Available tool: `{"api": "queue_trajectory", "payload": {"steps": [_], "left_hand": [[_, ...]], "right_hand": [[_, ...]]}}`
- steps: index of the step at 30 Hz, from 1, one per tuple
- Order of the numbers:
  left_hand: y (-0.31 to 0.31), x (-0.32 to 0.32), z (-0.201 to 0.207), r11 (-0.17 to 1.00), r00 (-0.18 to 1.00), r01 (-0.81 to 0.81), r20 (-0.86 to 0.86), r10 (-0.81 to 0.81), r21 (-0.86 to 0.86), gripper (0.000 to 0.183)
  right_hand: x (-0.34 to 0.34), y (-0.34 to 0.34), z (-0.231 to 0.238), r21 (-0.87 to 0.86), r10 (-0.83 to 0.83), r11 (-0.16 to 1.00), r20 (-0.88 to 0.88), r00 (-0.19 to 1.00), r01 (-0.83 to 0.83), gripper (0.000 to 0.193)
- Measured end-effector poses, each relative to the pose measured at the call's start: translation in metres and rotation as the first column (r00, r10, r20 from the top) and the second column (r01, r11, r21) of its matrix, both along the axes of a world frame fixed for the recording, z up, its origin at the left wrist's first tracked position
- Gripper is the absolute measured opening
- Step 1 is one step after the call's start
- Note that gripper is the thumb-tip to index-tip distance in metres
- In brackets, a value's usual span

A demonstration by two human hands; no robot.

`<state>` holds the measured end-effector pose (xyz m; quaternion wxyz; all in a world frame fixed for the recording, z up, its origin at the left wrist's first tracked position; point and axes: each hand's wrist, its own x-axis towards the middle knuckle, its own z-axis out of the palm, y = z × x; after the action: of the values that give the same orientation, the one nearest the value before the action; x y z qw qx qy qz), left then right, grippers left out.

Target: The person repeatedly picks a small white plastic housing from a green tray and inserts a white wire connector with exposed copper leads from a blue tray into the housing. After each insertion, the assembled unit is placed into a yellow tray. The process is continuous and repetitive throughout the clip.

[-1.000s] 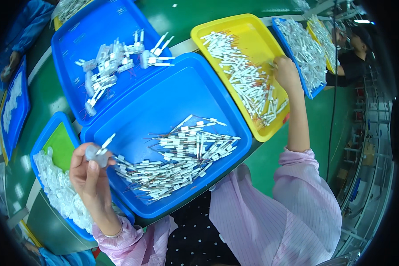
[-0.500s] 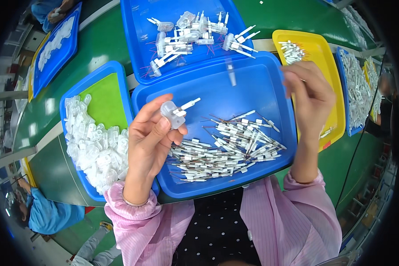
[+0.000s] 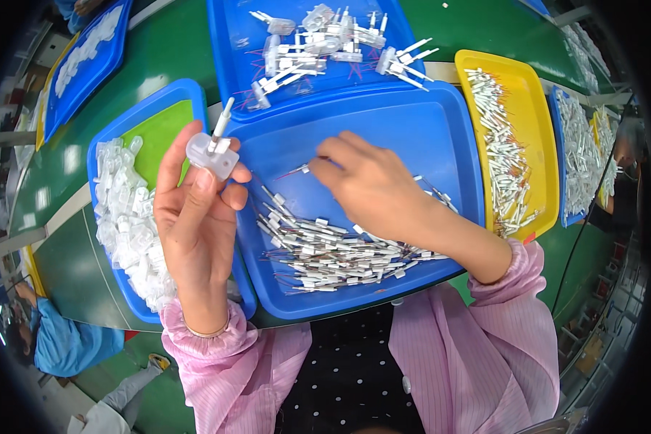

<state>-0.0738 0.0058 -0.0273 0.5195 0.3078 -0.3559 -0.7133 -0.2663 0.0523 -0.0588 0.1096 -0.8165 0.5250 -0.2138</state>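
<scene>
Left hand pinches a part-fitted clear housing mid-frame, right hand nips one wired pin; finished batch at top, many pins left.

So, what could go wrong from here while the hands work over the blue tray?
The left hand pinches the clear plastic housing by its edge only, with a white rod standing up from it; it might slip or tip. The right hand picks one thin wired part next to the tangled pile of white parts in the blue tray; leads may snag and drag neighbours along.
</scene>
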Motion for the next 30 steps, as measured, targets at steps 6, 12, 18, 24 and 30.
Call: {"api": "queue_trajectory", "payload": {"steps": [6, 12, 18, 24, 30], "left_hand": [[0.003, -0.002, 0.0, 0.996, 0.994, 0.08, -0.076, -0.078, 0.031, 0.044], [0.006, 0.001, -0.002, 0.985, 0.972, 0.158, -0.188, -0.144, 0.065, 0.043], [0.006, -0.006, -0.011, 0.963, 0.938, 0.25, -0.273, -0.214, 0.103, 0.043], [0.008, -0.011, -0.015, 0.97, 0.951, 0.245, -0.199, -0.237, 0.015, 0.043], [0.007, -0.012, -0.022, 0.957, 0.942, 0.278, -0.172, -0.289, -0.089, 0.045]], "right_hand": [[0.016, -0.018, -0.016, -0.136, -0.001, 0.99, -0.214, 0.977, -0.029, 0.011], [-0.002, -0.006, 0.03, -0.109, -0.132, 0.978, 0.332, 0.934, 0.177, 0.009], [-0.006, 0.023, 0.052, 0.341, -0.386, 0.921, 0.858, 0.337, 0.187, 0.01], [-0.009, 0.026, 0.056, 0.435, -0.422, 0.899, 0.892, 0.161, -0.051, 0.012], [-0.006, 0.027, 0.052, 0.401, -0.396, 0.915, 0.88, 0.261, 0.039, 0.007]]}}
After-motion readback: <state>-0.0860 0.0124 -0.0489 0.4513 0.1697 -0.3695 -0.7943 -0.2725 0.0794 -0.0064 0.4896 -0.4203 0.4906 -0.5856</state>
